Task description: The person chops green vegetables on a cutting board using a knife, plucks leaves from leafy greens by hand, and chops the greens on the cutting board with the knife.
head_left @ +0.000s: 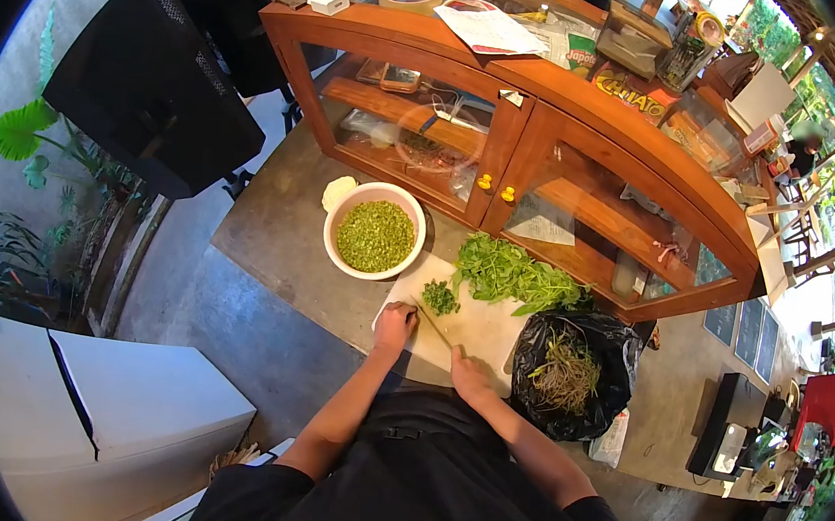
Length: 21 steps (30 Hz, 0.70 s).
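Note:
On the white cutting board (490, 340), my right hand (468, 374) is wrapped round the handle of a knife (434, 326), whose blade points up and left. My left hand (394, 327) is closed at the board's left edge, near the blade tip; what its fingers hold, if anything, is hidden. Just beyond the blade lies a small pile of chopped greens (441, 297). A bunch of leafy greens (517, 275) rests across the board's far edge. Behind my left hand stands a white bowl (416, 250) of chopped green pieces (376, 235).
A black plastic bag (619, 355) holding roots and stems (565, 372) stands right of the board. Behind rises a wooden glass-door cabinet (512, 119) loaded with items. A pale lump (338, 194) sits beside the bowl. A white fridge (143, 395) is at lower left.

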Motion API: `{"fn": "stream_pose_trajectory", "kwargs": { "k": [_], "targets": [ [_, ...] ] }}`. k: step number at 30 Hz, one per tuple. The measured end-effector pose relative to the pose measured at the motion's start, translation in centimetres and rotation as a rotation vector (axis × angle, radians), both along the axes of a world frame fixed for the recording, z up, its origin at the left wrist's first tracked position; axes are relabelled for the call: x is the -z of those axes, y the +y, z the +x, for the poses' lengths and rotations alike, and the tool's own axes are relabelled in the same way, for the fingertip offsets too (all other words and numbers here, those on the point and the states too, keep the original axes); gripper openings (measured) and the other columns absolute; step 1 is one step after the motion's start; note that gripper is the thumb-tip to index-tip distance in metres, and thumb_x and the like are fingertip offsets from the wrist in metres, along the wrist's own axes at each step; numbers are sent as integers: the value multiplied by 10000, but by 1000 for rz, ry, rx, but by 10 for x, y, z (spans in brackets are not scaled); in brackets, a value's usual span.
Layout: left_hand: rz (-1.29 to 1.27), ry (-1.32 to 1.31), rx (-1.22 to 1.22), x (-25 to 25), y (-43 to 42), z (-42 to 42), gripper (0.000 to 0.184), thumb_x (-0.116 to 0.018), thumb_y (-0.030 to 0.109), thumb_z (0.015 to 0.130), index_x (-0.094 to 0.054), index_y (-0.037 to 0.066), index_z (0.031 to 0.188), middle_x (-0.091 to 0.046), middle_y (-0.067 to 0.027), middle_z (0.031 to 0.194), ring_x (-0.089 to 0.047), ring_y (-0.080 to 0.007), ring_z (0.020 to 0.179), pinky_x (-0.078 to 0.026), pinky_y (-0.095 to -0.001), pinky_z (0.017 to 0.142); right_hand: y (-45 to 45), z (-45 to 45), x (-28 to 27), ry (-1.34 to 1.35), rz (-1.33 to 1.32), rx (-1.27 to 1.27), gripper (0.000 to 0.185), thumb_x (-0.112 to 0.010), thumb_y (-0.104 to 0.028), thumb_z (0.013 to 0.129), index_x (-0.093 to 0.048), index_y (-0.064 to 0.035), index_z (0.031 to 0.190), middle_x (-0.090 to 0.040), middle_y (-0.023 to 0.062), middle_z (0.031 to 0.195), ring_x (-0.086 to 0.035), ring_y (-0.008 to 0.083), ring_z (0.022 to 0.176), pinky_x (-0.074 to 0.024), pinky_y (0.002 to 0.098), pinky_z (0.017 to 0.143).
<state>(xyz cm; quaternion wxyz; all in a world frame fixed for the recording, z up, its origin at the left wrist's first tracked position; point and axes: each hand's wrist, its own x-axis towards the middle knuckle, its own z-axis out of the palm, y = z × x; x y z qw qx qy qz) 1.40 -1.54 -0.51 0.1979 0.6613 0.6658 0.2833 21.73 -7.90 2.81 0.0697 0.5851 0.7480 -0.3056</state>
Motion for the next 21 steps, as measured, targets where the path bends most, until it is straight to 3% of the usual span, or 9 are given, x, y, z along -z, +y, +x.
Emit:
{"fn": "stream_pose_trajectory", "kwargs": {
  "k": [5, 10, 15, 20, 21],
  "targets": [
    [-42, 0, 0, -8, -1, -1, 144, -692, 120, 764, -727, 72, 895, -674, -120, 928, -626, -315, 902, -521, -395, 804, -12, 13, 10, -14, 16, 12, 159, -385, -86, 934, -422, -10, 1069, -657, 268, 887, -660, 433, 850, -528, 521, 735],
    [-64, 45, 32, -9, 1, -1, 139, -691, 134, 764, -725, 69, 882, -670, -119, 961, -627, -315, 898, -522, -398, 809, -8, 7, 11, -12, 88, 13, 189, -402, -90, 916, -420, 9, 1077, -650, 266, 801, -654, 426, 792, -512, 516, 712],
    [-132, 13, 30, -13, 2, -1, 147, -692, 124, 758, -726, 72, 891, -682, -119, 918, -626, -319, 899, -520, -400, 816, -3, 9, 5, -26, 32, 19, 201, -399, -96, 932, -425, -4, 1109, -659, 270, 874, -668, 429, 838, -534, 525, 720],
    [-62, -39, 10, -12, 3, 1, 135, -699, 110, 758, -731, 74, 884, -683, -129, 904, -625, -320, 900, -517, -407, 808, -1, 11, 2, -5, -8, 44, 228, -398, -97, 930, -432, 2, 1133, -659, 279, 887, -666, 436, 838, -529, 531, 722],
    [-47, -57, -3, -10, 3, 1, 128, -702, 107, 759, -733, 76, 879, -681, -130, 909, -624, -319, 902, -517, -410, 805, -2, 12, 2, 19, 44, 42, 235, -408, -131, 944, -433, 15, 1125, -656, 265, 825, -654, 443, 796, -518, 531, 703]
  ]
}}
